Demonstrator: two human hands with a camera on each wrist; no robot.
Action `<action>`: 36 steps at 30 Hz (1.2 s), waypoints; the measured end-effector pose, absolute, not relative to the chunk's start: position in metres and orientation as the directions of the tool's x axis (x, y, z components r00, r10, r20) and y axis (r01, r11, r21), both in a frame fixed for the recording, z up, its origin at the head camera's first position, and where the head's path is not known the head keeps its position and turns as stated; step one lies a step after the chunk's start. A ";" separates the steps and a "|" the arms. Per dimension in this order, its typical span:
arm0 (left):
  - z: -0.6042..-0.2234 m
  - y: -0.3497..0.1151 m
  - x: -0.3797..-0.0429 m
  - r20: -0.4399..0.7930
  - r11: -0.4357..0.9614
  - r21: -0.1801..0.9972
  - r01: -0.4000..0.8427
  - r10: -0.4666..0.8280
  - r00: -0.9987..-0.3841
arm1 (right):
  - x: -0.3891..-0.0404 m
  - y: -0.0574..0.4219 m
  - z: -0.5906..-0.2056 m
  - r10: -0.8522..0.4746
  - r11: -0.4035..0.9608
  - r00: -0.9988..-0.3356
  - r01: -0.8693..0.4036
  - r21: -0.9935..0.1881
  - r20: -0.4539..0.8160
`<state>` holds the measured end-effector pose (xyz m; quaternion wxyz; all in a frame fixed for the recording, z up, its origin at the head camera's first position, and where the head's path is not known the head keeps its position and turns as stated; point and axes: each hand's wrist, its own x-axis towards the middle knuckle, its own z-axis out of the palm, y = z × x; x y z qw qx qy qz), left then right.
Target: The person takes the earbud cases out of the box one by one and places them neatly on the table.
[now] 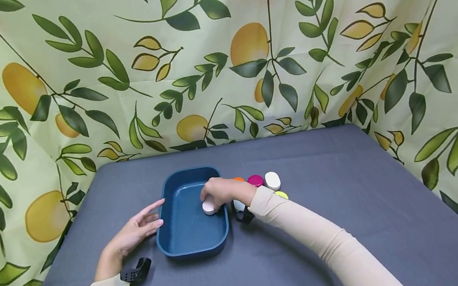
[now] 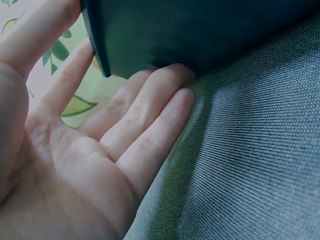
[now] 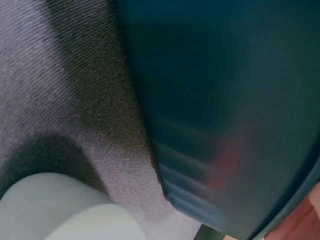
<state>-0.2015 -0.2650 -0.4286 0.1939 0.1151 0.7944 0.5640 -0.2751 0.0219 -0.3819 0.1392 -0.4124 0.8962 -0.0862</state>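
A deep blue rectangular bin (image 1: 184, 233) with rounded corners rests on the grey cloth. Inside it, my right hand (image 1: 223, 191) pinches a small, whitish, rounded object (image 1: 209, 207) low over the bin's floor; its exact kind cannot be told. My left hand (image 1: 134, 230) touches the bin's left side with loosely extended fingers. The left wrist view shows those fingers (image 2: 150, 115) against the outer wall (image 2: 145, 40). In the right wrist view the bin's wall (image 3: 200, 90) hides most of the right hand.
Right of the bin, partly behind my right forearm, stand several small rounded objects: a magenta one (image 1: 255, 180), a white one (image 1: 272, 181), a yellow one (image 1: 281, 195) and an orange one (image 1: 238, 179). A leaf-and-fruit patterned curtain (image 1: 212, 82) hangs behind the table (image 1: 314, 161).
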 end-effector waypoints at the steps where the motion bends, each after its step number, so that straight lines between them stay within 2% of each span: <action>1: -0.429 -0.265 -0.201 -0.180 0.341 0.940 -0.036 0.400 -0.899 | -0.275 0.021 -0.382 -0.759 0.651 -0.625 -0.712 -0.264 -0.182; 9: -0.428 -0.264 -0.201 -0.184 0.360 0.932 -0.036 0.385 -0.904 | -0.276 0.023 -0.384 -0.769 0.629 -0.628 -0.711 -0.314 -0.120; 19: -0.429 -0.264 -0.200 -0.187 0.363 0.931 -0.040 0.378 -0.907 | -0.275 0.043 -0.381 -0.730 0.493 -0.661 -0.686 -0.535 0.173; 26: -0.429 -0.265 -0.199 -0.180 0.372 0.928 -0.028 0.380 -0.907 | -0.266 0.064 -0.381 -0.698 0.394 -0.660 -0.679 -0.619 0.279; 31: -0.428 -0.264 -0.199 -0.179 0.379 0.925 -0.025 0.377 -0.909 | -0.262 0.084 -0.378 -0.629 0.338 -0.692 -0.655 -0.676 0.356; 36: -0.427 -0.263 -0.200 -0.175 0.380 0.925 -0.020 0.379 -0.909 | -0.261 0.109 -0.371 -0.564 0.382 -0.740 -0.628 -0.678 0.367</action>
